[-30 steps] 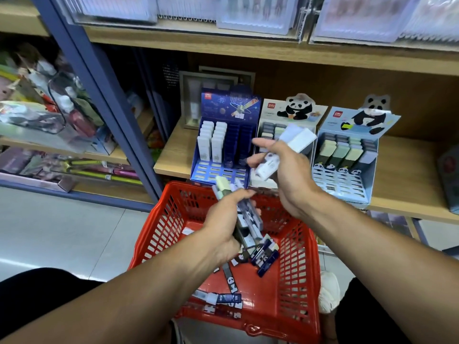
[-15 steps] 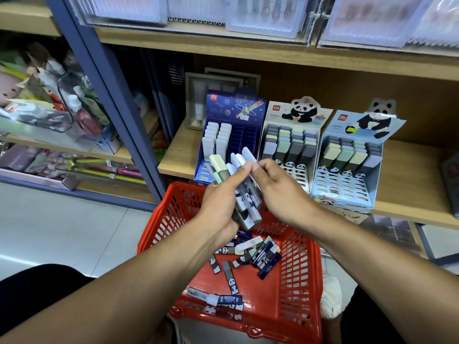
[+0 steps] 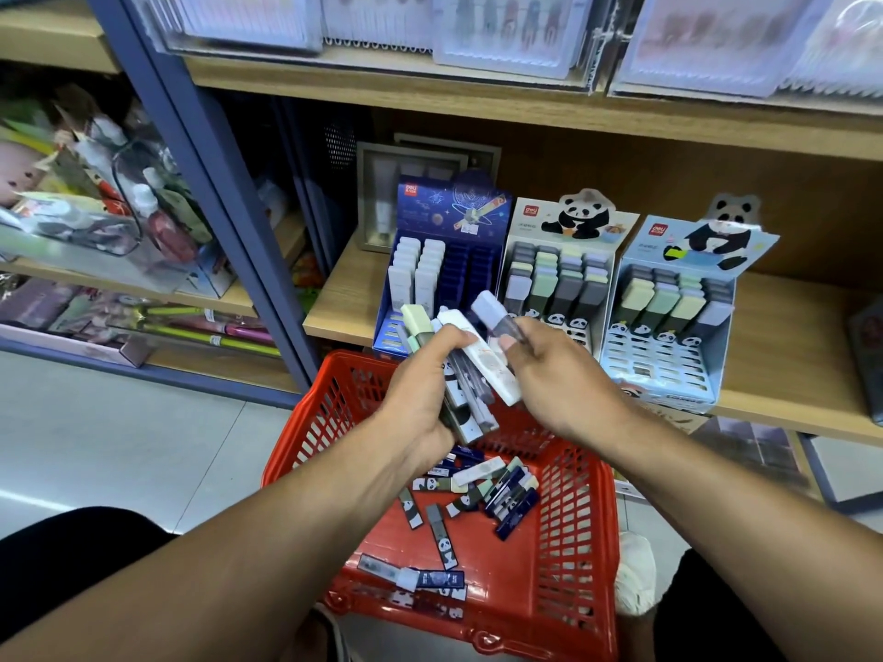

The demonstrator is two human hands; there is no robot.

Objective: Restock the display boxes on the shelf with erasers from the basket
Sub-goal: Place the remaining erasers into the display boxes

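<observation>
The red basket (image 3: 580, 532) stands on the floor just in front of the wooden shelf (image 3: 788, 327), and everything else sits around it. Above the basket's far rim, the left hand (image 3: 420, 398) is curled tight around a fanned bundle of erasers (image 3: 466, 384), their pale green and white ends sticking up past the fingers. Just right of that bundle, also over the basket's far edge, the right hand (image 3: 559, 379) pinches a single lilac-tipped eraser (image 3: 494, 315) between thumb and fingers; whether its knuckles touch the bundle is hard to tell. On the basket's floor lies a scatter of loose erasers (image 3: 482, 489), some in panda sleeves, some dark blue. On the shelf behind the basket stand three display boxes: a dark blue box (image 3: 444, 260) straight beyond the far rim, a white panda box (image 3: 564, 265) to its right, and a light blue panda box (image 3: 678, 303) furthest right, each partly filled.
</observation>
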